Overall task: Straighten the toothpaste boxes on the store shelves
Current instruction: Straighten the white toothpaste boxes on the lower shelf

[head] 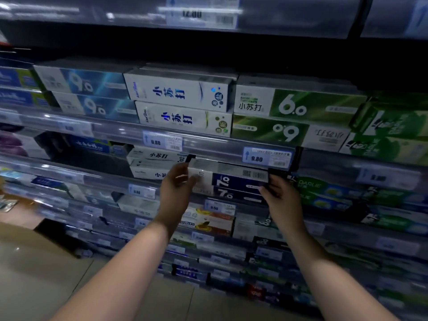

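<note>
Shelf bay, toothpaste, viewed from head height, listed left to right.

Upper row: blue 9.0 boxes [85, 93], two high, faces forward and roughly flush. White boxes [180, 103], two high, the top one set slightly left of the lower. Green 6.0 boxes [294, 117], two high; the lower one sits upside down, its print inverted. Far right, green boxes [389, 130] tilted and blurred. Judged: this row wants work at its right end.

Middle row: dark gap at left beside a blue box [92, 145]; white stack [152, 163] looks even. Left hand [178, 184] curled around the left end of the navy 7.0 boxes [234, 184], thumb on the front face. Right hand [278, 193] clasps the right end of the same stack, fingers partly hidden behind it. The stack of two lies just under the price rail [266, 156], near level. Darlie boxes [324, 193] to the right look orderly.

Lower rows: too blurred to grade.

Progress, as a judgement: one stack in hand, mid-adjustment; most of the bay left.
</note>
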`<action>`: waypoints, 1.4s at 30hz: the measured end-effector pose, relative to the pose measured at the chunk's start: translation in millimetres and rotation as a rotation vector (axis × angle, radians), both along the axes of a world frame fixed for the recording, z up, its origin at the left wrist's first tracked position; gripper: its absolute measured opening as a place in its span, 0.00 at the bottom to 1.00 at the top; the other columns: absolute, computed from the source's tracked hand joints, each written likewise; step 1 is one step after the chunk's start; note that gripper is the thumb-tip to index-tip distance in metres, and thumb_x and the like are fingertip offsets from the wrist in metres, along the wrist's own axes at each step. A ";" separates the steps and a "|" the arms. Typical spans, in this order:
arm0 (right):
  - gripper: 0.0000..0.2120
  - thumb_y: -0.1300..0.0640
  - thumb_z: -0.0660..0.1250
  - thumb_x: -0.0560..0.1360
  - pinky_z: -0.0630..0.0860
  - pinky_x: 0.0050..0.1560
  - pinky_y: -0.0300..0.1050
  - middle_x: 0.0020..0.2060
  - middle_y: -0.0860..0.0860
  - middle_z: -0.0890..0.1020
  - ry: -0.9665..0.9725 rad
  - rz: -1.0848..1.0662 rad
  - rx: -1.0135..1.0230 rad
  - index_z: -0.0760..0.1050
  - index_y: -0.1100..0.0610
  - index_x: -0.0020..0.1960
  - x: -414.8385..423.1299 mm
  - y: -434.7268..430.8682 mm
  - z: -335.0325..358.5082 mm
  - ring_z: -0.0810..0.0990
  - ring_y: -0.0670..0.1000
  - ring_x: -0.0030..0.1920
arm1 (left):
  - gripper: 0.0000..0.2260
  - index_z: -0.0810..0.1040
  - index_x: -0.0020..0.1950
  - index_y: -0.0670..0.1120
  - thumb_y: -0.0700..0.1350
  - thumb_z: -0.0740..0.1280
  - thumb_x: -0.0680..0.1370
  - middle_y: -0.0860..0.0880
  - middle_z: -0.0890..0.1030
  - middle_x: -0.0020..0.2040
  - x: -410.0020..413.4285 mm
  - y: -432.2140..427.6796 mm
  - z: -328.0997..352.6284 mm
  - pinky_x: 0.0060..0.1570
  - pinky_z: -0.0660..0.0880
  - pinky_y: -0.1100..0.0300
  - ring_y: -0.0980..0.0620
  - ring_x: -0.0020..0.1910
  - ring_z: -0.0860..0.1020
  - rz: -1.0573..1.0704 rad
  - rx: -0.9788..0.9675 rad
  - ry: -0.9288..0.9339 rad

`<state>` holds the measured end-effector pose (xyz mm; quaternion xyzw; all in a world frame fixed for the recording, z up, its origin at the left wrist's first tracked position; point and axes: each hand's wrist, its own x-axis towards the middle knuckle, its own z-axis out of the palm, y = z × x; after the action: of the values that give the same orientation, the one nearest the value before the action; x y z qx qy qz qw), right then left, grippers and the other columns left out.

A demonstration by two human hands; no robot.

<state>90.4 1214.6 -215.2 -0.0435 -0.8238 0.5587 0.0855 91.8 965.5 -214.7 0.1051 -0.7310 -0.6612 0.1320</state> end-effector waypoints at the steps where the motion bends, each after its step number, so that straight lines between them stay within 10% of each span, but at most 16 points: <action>1: 0.22 0.58 0.70 0.77 0.76 0.58 0.43 0.60 0.51 0.81 0.009 -0.016 -0.017 0.73 0.58 0.70 3.3 -1.7 -0.4 0.79 0.47 0.57 | 0.16 0.78 0.63 0.57 0.45 0.72 0.77 0.52 0.83 0.57 -0.2 -7.6 0.7 0.50 0.79 0.62 0.54 0.55 0.82 -0.034 -0.003 0.009; 9: 0.09 0.52 0.67 0.80 0.78 0.55 0.42 0.52 0.40 0.85 0.048 -0.090 -0.224 0.79 0.40 0.57 54.0 -44.3 -2.1 0.83 0.42 0.53 | 0.08 0.81 0.57 0.48 0.43 0.72 0.78 0.48 0.86 0.48 12.2 -63.3 10.1 0.53 0.79 0.58 0.51 0.52 0.84 -0.342 0.081 0.045; 16: 0.07 0.57 0.68 0.78 0.82 0.48 0.40 0.42 0.47 0.87 0.022 -0.188 -0.443 0.81 0.54 0.55 66.8 -76.6 -2.7 0.86 0.48 0.45 | 0.07 0.81 0.53 0.45 0.44 0.74 0.76 0.40 0.85 0.50 18.0 -101.9 -1.9 0.52 0.80 0.59 0.46 0.56 0.84 -0.391 0.219 -0.057; 22: 0.12 0.60 0.68 0.78 0.82 0.49 0.38 0.49 0.43 0.86 0.027 -0.154 -0.477 0.80 0.44 0.56 67.8 -86.0 5.5 0.85 0.43 0.50 | 0.09 0.78 0.55 0.47 0.38 0.71 0.77 0.57 0.79 0.33 21.1 -111.2 -0.9 0.60 0.77 0.51 0.47 0.53 0.82 -0.421 0.277 -0.052; 29: 0.19 0.63 0.69 0.77 0.78 0.61 0.53 0.58 0.47 0.84 -0.010 -0.099 -0.527 0.79 0.41 0.59 62.6 -75.2 9.7 0.83 0.48 0.58 | 0.16 0.78 0.61 0.45 0.32 0.71 0.76 0.46 0.84 0.59 18.0 -105.6 2.7 0.57 0.79 0.53 0.44 0.60 0.82 -0.434 0.172 0.032; 42: 0.17 0.57 0.72 0.75 0.78 0.59 0.48 0.57 0.42 0.84 0.021 0.030 -0.445 0.80 0.41 0.61 56.5 -49.7 32.3 0.82 0.44 0.58 | 0.14 0.77 0.64 0.48 0.35 0.66 0.81 0.51 0.82 0.40 13.5 -62.5 -2.8 0.48 0.80 0.64 0.52 0.48 0.83 -0.310 0.339 -0.058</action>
<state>146.9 1164.9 -183.0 -0.0432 -0.6798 0.7284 0.0743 105.3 902.9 -217.5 0.0314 -0.6201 -0.7838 -0.0116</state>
